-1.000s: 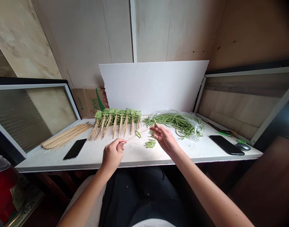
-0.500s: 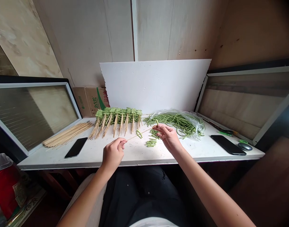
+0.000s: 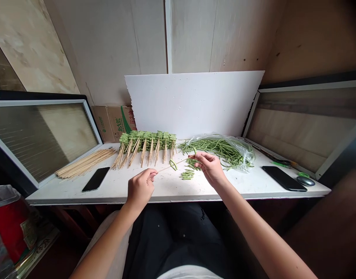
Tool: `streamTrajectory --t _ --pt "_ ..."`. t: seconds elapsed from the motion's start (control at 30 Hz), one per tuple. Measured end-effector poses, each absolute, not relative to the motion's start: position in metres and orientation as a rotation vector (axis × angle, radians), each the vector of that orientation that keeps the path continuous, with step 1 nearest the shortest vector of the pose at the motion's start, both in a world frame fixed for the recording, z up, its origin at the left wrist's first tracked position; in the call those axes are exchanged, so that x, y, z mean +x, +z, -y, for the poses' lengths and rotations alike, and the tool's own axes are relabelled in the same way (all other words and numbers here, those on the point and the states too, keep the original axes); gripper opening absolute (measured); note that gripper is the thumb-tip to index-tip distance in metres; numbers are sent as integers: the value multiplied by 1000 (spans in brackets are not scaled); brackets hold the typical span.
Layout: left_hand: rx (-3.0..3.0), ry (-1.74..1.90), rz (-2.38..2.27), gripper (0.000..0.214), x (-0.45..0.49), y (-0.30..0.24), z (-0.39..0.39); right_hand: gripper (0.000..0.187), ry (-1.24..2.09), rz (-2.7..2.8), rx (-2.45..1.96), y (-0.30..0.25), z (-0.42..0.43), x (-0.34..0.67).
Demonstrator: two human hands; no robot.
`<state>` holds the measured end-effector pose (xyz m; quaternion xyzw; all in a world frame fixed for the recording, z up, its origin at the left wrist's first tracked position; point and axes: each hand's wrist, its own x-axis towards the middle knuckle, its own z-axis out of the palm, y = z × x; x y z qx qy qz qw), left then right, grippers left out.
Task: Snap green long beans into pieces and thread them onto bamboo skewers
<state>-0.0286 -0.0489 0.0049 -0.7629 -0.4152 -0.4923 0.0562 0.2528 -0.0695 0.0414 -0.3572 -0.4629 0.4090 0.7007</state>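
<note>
My left hand (image 3: pixel 140 188) pinches the near end of a thin bamboo skewer (image 3: pixel 166 167) that slants up to the right. One folded green bean piece (image 3: pixel 173 165) is threaded on the skewer's middle. My right hand (image 3: pixel 209 166) pinches another green bean piece (image 3: pixel 194 151) at the skewer's far tip. Just below that hand, a small heap of cut bean pieces (image 3: pixel 187 175) lies on the white table (image 3: pixel 114 190).
Finished bean skewers (image 3: pixel 147 145) lie in a row at the back. Bare skewers (image 3: pixel 85 163) and a black phone (image 3: pixel 95 179) are on the left. On the right are a plastic bag of long beans (image 3: pixel 224 149), another phone (image 3: pixel 284 178), scissors (image 3: pixel 282 163) and a small dark object (image 3: pixel 305 181).
Both hands keep the same hold on the skewer and bean. The view has shifted slightly, so everything sits a little further right in the picture.
</note>
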Motion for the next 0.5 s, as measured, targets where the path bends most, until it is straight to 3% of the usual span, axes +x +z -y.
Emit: streamTrajectory --t 0.5 --pt "-2288 -1508 1198 39 -29 1 49 26 880 1064 -845 37 75 240"
